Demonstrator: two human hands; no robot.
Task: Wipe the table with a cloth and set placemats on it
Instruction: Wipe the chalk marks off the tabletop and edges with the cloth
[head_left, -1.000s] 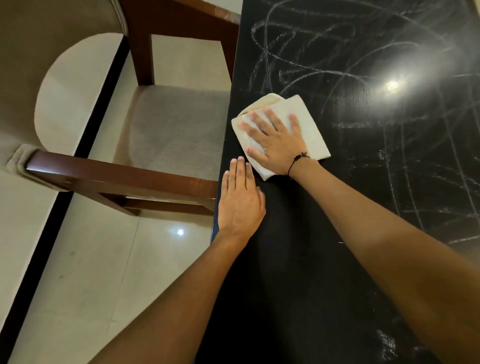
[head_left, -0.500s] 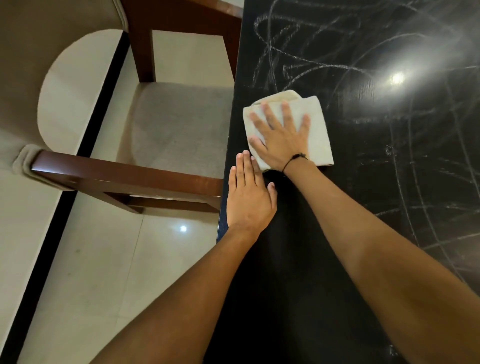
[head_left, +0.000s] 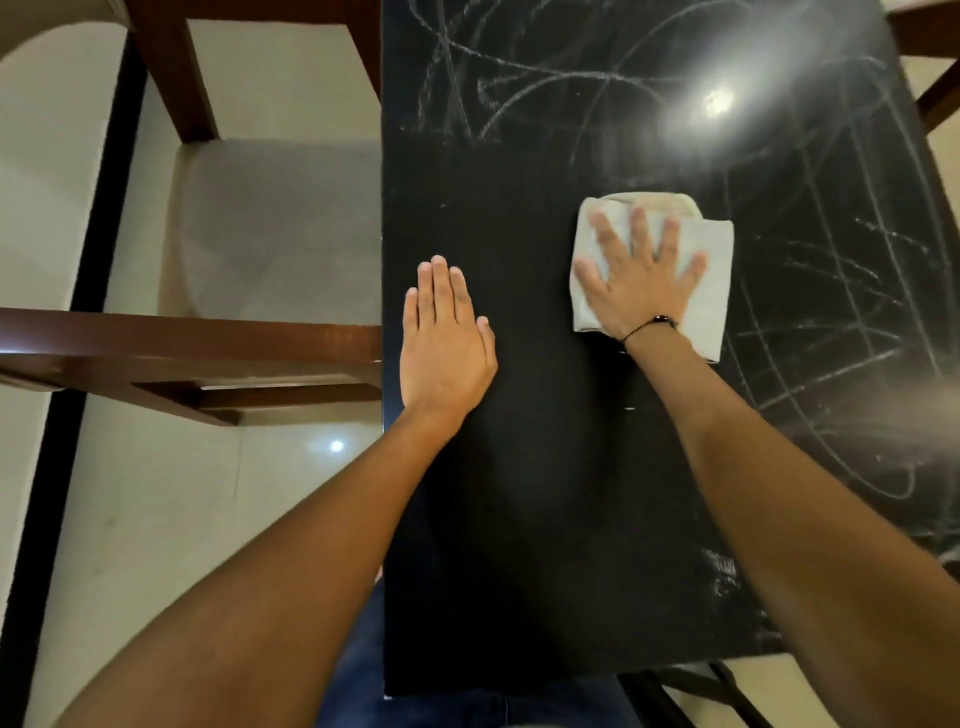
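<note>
Pressing cloth (head_left: 719, 291) flat: right hand (head_left: 641, 288); left hand (head_left: 444, 348) on table (head_left: 519, 519).

dining corner, glossy pale floor
a dark wooden chair (head_left: 218, 343) with a grey padded seat stands on cream floor tiles (head_left: 156, 519) showing a lamp glint.

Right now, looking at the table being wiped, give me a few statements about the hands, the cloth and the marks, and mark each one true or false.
1. The right hand presses flat on the cloth. True.
2. The left hand grips a placemat. False: it lies flat on the bare table, holding nothing.
3. White scribble marks show on the table's far part. True.
4. The cloth hangs off the table's edge. False: it lies wholly on the tabletop.
5. A chair stands at the table's left side. True.
</note>
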